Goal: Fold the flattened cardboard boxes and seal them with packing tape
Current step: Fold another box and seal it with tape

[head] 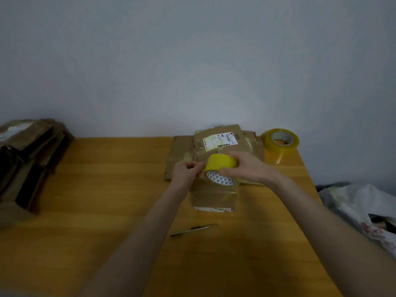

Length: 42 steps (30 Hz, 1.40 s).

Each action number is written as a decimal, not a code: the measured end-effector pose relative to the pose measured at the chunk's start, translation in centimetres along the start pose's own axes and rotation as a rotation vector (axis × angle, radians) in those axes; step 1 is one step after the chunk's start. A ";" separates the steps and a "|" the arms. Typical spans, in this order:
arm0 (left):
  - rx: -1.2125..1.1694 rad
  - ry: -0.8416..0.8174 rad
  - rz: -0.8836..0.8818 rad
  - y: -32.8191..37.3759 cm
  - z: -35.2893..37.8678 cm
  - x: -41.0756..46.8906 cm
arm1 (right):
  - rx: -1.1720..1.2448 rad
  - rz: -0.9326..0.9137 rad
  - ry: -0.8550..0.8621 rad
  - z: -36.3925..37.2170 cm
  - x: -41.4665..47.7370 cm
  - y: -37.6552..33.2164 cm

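Your right hand (244, 168) has its grip clenched round the yellow roll of packing tape (220, 162), fingers over the top and thumb on the near face by the patterned core. Your left hand (185, 172) is curled tight, its fingertips pinching at the roll's left edge. The tape end itself is too small to make out. You hold the roll tilted, just above the far end of the small folded brown cardboard box (212, 196), which sits on the orange-brown wooden tabletop (107, 189) and is already glossy with tape.

Just behind the roll lies the pile of flattened brown cardboard boxes (182, 151), against the wall. The top one carries a white shipping label (219, 140). To the right of the pile stands a second, translucent yellow tape roll (280, 142), near the tabletop's far right corner.

A thin dark metal tool (192, 230) lies on the tabletop nearer you than the box. A heap of brown cardboard boxes (27, 159) occupies the left edge. A crumpled pale plastic bag (353, 202) sits off the right side.
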<state>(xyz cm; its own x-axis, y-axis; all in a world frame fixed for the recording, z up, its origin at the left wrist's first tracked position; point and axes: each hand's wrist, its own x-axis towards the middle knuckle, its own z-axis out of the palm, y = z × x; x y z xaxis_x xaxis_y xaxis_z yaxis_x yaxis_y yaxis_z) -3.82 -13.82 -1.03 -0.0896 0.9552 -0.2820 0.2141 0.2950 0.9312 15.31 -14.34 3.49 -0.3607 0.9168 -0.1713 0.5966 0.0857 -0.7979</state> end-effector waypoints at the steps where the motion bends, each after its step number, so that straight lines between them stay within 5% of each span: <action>1: 0.023 0.017 0.009 -0.1 0.0 0.1 | -0.012 -0.006 -0.015 0.0 0.0 0.3; 14: 0.005 0.230 -0.094 -1.6 -2.8 1.2 | -0.627 0.004 0.164 -0.9 0.3 -0.9; 28: 0.107 0.239 -0.066 -2.9 -1.1 4.5 | -0.324 0.124 0.235 0.5 0.2 -0.3; 37: 0.213 0.015 -0.201 -5.8 1.3 5.6 | -0.365 0.213 0.222 1.2 0.4 -0.3; 40: 0.481 -0.001 0.021 -5.2 -0.5 4.9 | -0.335 0.217 0.227 1.4 0.5 0.0; 42: 0.309 -0.132 0.236 -4.1 -1.5 3.8 | -0.312 0.202 0.224 1.4 0.6 0.2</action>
<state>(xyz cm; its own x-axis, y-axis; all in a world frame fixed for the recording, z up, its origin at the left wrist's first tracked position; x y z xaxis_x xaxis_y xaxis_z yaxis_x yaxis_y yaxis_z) -6.45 -11.46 -5.61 0.1183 0.9863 -0.1152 0.4973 0.0415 0.8666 14.20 -14.35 2.48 -0.0705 0.9864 -0.1484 0.8398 -0.0216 -0.5425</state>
